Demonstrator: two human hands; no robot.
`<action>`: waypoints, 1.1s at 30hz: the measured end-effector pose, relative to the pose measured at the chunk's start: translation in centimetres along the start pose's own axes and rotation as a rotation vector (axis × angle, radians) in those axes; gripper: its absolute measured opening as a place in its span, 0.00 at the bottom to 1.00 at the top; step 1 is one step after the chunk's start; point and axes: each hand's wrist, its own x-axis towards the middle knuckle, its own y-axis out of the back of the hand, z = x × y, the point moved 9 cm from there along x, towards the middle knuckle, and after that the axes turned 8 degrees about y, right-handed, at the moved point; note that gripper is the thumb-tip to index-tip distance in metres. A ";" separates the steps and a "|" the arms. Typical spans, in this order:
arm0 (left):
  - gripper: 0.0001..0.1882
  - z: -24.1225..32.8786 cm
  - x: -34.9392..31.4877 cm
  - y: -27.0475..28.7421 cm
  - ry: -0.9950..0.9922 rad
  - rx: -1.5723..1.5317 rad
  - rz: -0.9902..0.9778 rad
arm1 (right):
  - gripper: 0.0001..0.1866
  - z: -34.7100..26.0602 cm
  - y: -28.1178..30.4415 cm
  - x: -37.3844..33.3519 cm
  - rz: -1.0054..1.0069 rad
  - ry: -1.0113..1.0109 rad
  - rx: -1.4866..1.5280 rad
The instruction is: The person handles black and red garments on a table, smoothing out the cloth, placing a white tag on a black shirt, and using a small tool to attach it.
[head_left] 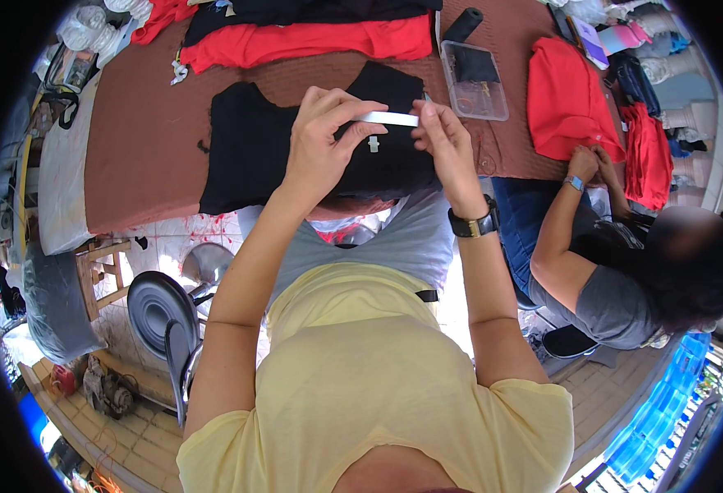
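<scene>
A narrow white strip (392,119) stretches between my two hands, above a black garment (250,152) laid on the table. My left hand (322,140) pinches its left end between thumb and fingers. At the other end, the thumb and fingers of my right hand (450,148) are closed on the strip. Something small and pointed shows by the right fingertips, too small to name. Just below the strip, a small whitish tag (374,145) lies on the garment.
The brown-covered table (140,148) also bears a folded red cloth (312,43) and a clear plastic box (476,103) with a black item inside. On the right a co-worker (616,279) handles a red garment (566,99). A black round stool (160,304) stands at lower left.
</scene>
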 end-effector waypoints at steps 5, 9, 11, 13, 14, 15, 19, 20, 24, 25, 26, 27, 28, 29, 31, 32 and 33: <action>0.13 -0.3 -0.7 0.8 0.034 0.016 0.019 | 0.18 -3.5 -3.9 -1.4 -0.244 0.445 -0.214; 0.14 -1.0 -0.8 1.5 0.131 -0.075 0.021 | 0.16 -1.9 -3.0 -1.0 -0.208 0.344 0.048; 0.14 -1.6 -1.1 1.8 0.139 -0.099 -0.005 | 0.14 -1.9 -3.0 -1.1 -0.209 0.324 0.104; 0.14 -2.1 -1.4 1.8 0.121 -0.100 -0.035 | 0.12 -2.6 -3.2 -1.3 -0.238 0.387 0.015; 0.14 -1.7 -1.4 1.8 0.070 -0.085 -0.036 | 0.11 -3.3 -3.5 -1.4 -0.267 0.459 -0.102; 0.15 -1.4 -1.3 1.8 0.019 -0.071 -0.038 | 0.10 -3.9 -3.8 -1.5 -0.296 0.531 -0.220; 0.14 -0.3 -1.4 2.9 0.033 -0.076 0.195 | 0.09 -3.6 -3.8 -2.1 -0.211 0.432 -0.160; 0.14 -0.3 -1.7 2.5 0.062 -0.119 0.178 | 0.09 -4.1 -4.0 -2.2 -0.185 0.437 -0.179; 0.14 0.2 -2.7 1.5 0.094 -0.160 0.148 | 0.08 -4.6 -4.5 -2.9 -0.095 0.452 -0.241; 0.13 -0.2 -2.8 1.4 0.114 -0.161 0.137 | 0.08 -4.7 -4.6 -3.0 -0.084 0.483 -0.273; 0.11 -0.6 -2.9 1.2 0.135 -0.161 0.126 | 0.08 -4.7 -4.7 -3.1 -0.083 0.499 -0.299; 0.11 -0.9 -2.9 1.1 0.152 -0.199 0.122 | 0.07 -4.8 -4.9 -3.3 -0.082 0.515 -0.326; 0.11 -1.2 -2.8 1.0 0.170 -0.236 0.118 | 0.07 -4.9 -5.0 -3.4 -0.082 0.531 -0.352; 0.10 -1.5 -2.8 0.9 0.188 -0.273 0.115 | 0.07 -5.0 -5.1 -3.4 -0.083 0.540 -0.363; 0.10 -1.7 -2.8 0.8 0.193 -0.273 0.101 | 0.07 -5.1 -5.3 -3.6 -0.082 0.559 -0.388; 0.09 -1.8 -2.8 0.8 0.195 -0.274 0.093 | 0.07 -5.2 -5.4 -3.6 -0.083 0.564 -0.402; 0.09 -1.8 -2.8 0.8 0.196 -0.271 0.083 | 0.07 -5.3 -5.4 -3.6 -0.084 0.569 -0.417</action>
